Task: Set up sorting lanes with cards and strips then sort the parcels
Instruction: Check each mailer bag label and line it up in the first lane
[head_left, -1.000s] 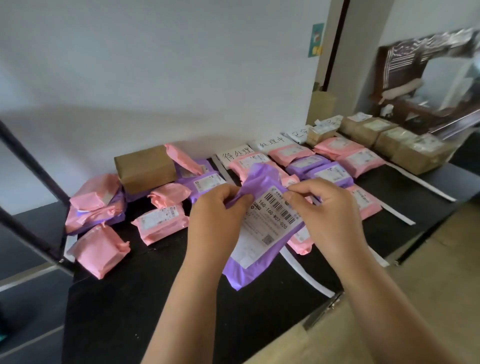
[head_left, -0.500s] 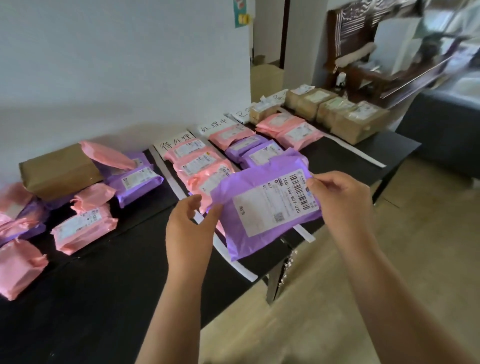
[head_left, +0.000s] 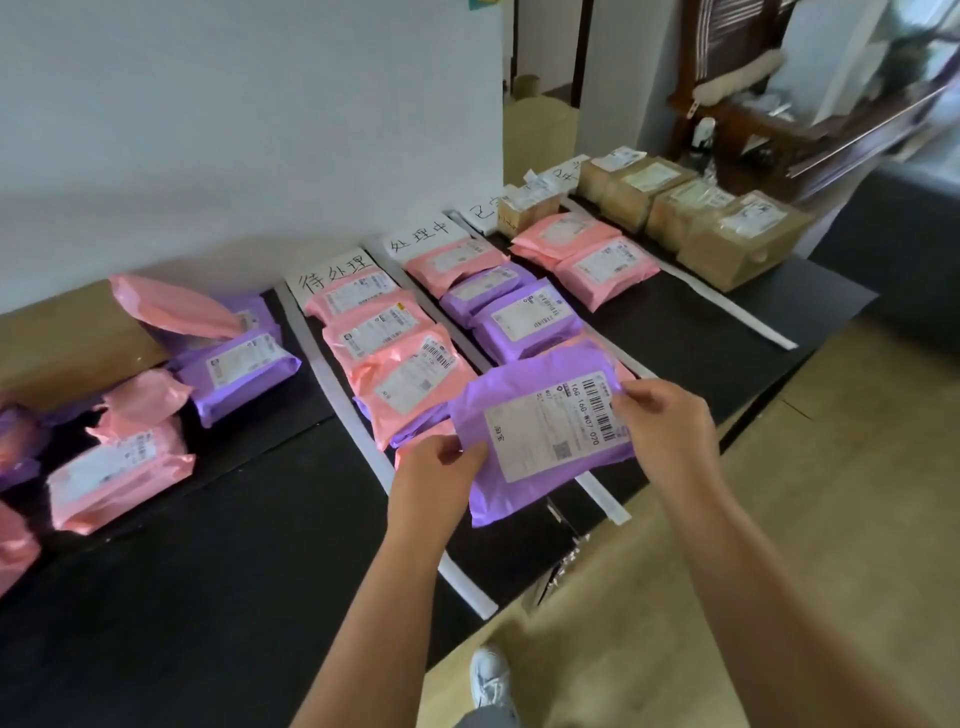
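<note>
I hold a purple parcel with a white barcode label above the front of the black table. My left hand grips its left edge and my right hand pinches its right edge by the barcode. White strips mark lanes across the table. Handwritten cards stand at the back of each lane. Pink and purple parcels lie in the first two lanes, pink ones in the third, and brown boxes in the far right lane.
Unsorted pink and purple parcels and a large brown box lie on the table's left part. A white wall runs behind. A dark wooden piece of furniture stands at the far right. My shoe shows on the tan floor.
The view has swung right along the table. The purple parcel has moved right with both hands and now hangs over the second lane's front end.
</note>
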